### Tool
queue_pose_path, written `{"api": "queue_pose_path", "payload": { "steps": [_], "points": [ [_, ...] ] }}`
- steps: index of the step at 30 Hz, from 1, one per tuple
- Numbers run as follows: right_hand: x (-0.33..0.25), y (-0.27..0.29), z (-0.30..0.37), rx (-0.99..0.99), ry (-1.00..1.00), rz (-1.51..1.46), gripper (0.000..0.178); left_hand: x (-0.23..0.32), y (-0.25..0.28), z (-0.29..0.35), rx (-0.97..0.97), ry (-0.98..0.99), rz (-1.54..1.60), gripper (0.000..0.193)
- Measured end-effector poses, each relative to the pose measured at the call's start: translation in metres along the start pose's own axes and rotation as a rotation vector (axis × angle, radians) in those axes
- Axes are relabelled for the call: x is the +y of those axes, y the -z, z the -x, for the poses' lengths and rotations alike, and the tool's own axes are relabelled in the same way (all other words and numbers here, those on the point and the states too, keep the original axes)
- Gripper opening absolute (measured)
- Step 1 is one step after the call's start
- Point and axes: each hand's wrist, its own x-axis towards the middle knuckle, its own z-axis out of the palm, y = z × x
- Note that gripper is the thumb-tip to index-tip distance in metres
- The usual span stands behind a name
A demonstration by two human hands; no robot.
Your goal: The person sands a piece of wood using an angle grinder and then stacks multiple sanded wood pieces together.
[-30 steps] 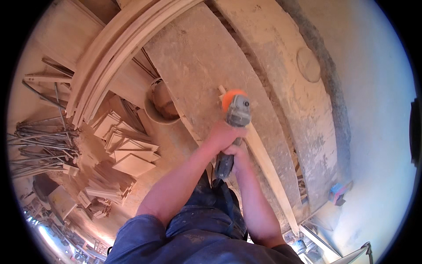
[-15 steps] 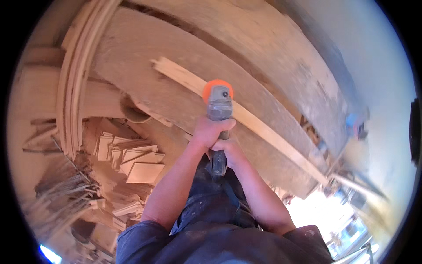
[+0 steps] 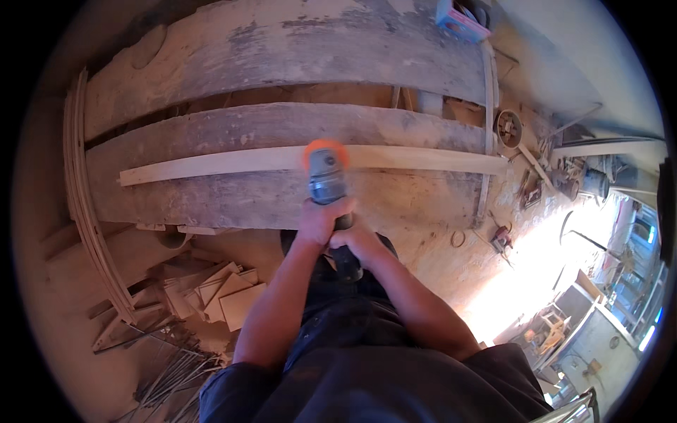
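Observation:
Both my hands grip a grey angle grinder (image 3: 326,186) fitted with an orange disc (image 3: 336,151). My left hand (image 3: 323,220) is wrapped round its body just behind the head, and my right hand (image 3: 358,240) holds the handle nearer to me. The disc lies over a long pale wooden strip (image 3: 233,162), near its middle; whether it touches the wood I cannot tell. That strip rests lengthwise across a worn plank bench (image 3: 211,198). The grinder's head and disc look slightly blurred.
Behind a gap lies a second wide plank (image 3: 296,53), with a pink and blue box (image 3: 462,21) at its right end. Long boards (image 3: 99,233) lean at the left. Thin wood panels (image 3: 229,295) and metal rods (image 3: 169,377) lie below. A red tool (image 3: 501,238) sits on the floor right.
My view has turned, so the strip and bench now run nearly level instead of slanting down to the right. The grinder has shifted slightly left in view, and both hands keep their grip.

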Motion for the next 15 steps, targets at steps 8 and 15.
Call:
{"api": "queue_pose_path", "payload": {
  "steps": [8,15],
  "points": [
    [-0.006,0.110,0.063,0.160,0.097,-0.248,0.035,-0.023,-0.136,0.000,-0.150,-0.035,-0.309,0.047],
    [0.008,0.088,0.025,-0.045,0.045,0.042,0.031,-0.039,-0.077,-0.007,0.006,0.009,-0.062,0.032]
  ]
}}
